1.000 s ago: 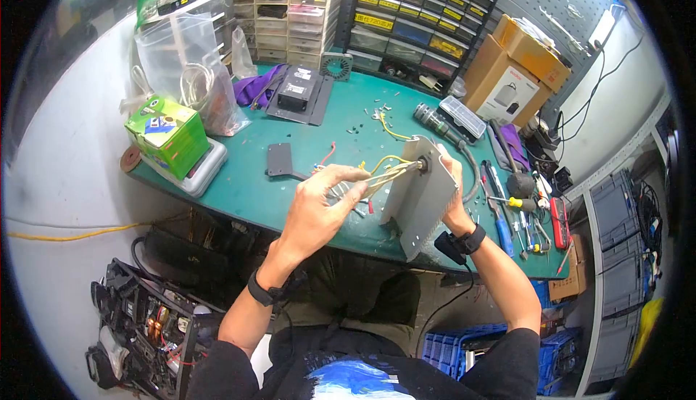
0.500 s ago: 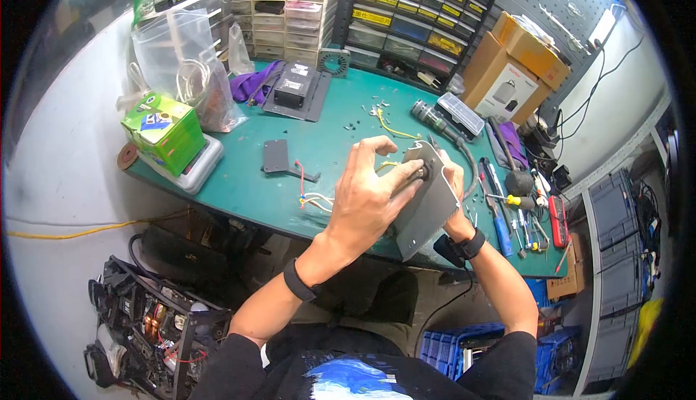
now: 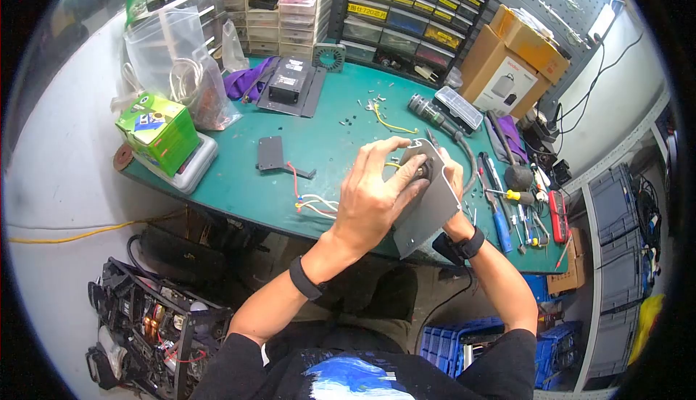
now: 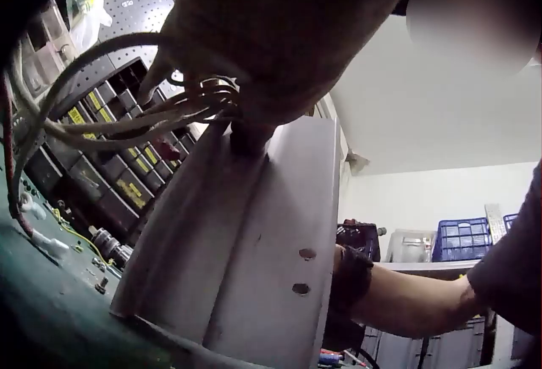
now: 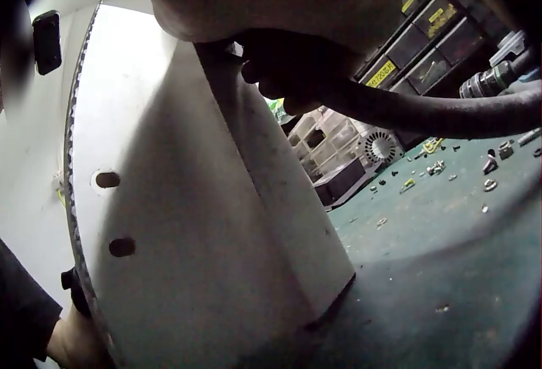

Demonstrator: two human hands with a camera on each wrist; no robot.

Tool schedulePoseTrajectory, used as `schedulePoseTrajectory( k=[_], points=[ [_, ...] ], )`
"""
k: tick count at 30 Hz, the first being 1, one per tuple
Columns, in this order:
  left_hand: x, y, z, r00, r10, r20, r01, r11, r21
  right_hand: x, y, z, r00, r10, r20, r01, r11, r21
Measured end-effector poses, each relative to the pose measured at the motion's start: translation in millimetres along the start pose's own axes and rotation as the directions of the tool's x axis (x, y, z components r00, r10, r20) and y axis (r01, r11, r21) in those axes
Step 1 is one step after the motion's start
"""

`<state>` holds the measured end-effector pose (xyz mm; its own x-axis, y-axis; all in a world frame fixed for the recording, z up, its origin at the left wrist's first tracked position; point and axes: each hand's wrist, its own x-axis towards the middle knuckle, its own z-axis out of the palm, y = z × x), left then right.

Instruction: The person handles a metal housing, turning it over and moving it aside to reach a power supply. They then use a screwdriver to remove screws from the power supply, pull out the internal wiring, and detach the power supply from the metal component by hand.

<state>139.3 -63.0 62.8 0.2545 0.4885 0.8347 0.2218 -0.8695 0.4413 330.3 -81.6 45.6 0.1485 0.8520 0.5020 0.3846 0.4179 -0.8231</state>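
A bent grey metal plate (image 3: 431, 215) with two small slots is held tilted near the table's front edge. My left hand (image 3: 370, 204) pinches a dark round cable fitting (image 3: 424, 169) on the plate's near face between thumb and fingers. Pale wires (image 4: 102, 132) run out from under that hand, their ends splayed to the left over the table. Behind the plate, my right hand (image 3: 453, 175) grips the thick grey cable (image 5: 423, 115) close to the plate; most of its fingers are hidden or in shadow.
On the green table (image 3: 246, 175) lie a dark bracket (image 3: 272, 153), loose screws and a yellow wire (image 3: 391, 121). Screwdrivers and other tools (image 3: 518, 215) cover the right side. A green box (image 3: 158, 135) stands at left, small-parts drawers (image 3: 406, 23) at the back.
My left hand has moved right from the wires to the fitting on the plate. The wire ends now lie farther left. My right hand stays behind the plate.
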Motion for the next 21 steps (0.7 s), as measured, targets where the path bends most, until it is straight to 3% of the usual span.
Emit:
schedulePoseTrajectory(
  k=[2,5,8,10,11,13,17,19,20,21],
  points=[
    [-1.0,0.8,1.5,0.999,0.026,-0.026,-0.025,0.999,0.040,-0.4,6.8,-1.1,0.999,-0.041,0.012,0.042,0.998,-0.054],
    [-1.6,2.1,0.6,0.999,0.044,-0.020,-0.042,0.997,0.072,-2.7,6.7,0.3,1.000,0.023,0.003,-0.023,0.995,0.094],
    [-2.4,-0.3,-1.9,0.999,0.048,-0.012,-0.048,0.999,0.006,-4.1,4.2,-1.5,0.998,0.055,0.024,-0.058,0.990,0.129],
    [-8.4,-6.4,1.4,1.000,0.005,0.009,-0.003,0.984,-0.178,-3.9,3.8,-3.0,0.992,0.122,0.038,-0.126,0.981,0.148],
    [-11.6,-8.2,2.3,1.000,0.008,0.010,-0.006,0.984,-0.180,-5.9,1.2,-3.5,0.992,0.121,0.034,-0.125,0.981,0.148],
    [-17.3,-9.5,2.5,0.993,-0.115,0.014,0.111,0.911,-0.397,-6.6,-24.2,3.4,1.000,-0.018,-0.008,0.018,0.998,-0.063],
    [-30.4,-17.6,3.7,0.976,-0.209,0.054,0.212,0.883,-0.419,1.8,-27.7,-5.3,0.995,-0.032,0.091,0.051,0.974,-0.220],
    [-31.5,-17.4,-1.9,0.940,-0.304,0.155,0.338,0.890,-0.305,7.9,-35.5,-2.5,0.965,0.243,0.103,-0.252,0.963,0.096],
    [-33.8,-17.5,-3.3,0.941,-0.302,0.155,0.336,0.891,-0.305,9.5,-17.1,-11.5,0.882,0.433,0.187,-0.471,0.829,0.302],
    [-37.4,-17.8,-4.3,0.950,-0.280,0.136,0.304,0.930,-0.208,8.8,-10.8,-10.6,0.883,0.431,0.186,-0.469,0.830,0.301]
  ],
)
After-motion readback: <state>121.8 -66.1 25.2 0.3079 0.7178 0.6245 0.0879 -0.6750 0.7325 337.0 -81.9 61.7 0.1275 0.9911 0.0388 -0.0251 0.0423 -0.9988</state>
